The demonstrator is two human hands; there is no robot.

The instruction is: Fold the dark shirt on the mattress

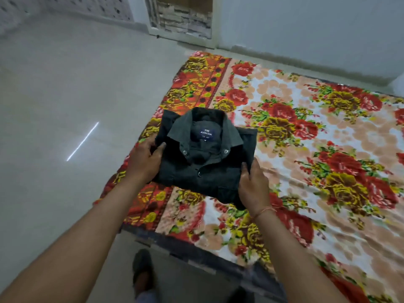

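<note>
The dark shirt (203, 165) is a compact folded rectangle, collar up, with a blue neck label showing. It sits over the near left corner of the mattress (306, 149), which has a bright floral cover. My left hand (145, 159) grips the shirt's left edge, thumb on top and fingers under. My right hand (253, 186) grips the right edge the same way, near the lower right corner. I cannot tell whether the shirt rests on the cover or is held slightly above it.
Grey tiled floor (65, 95) lies to the left of the mattress and in front of it. My foot in a dark slipper (142, 274) stands on the floor by the mattress's near edge. A white wall and a doorway (183, 16) are behind.
</note>
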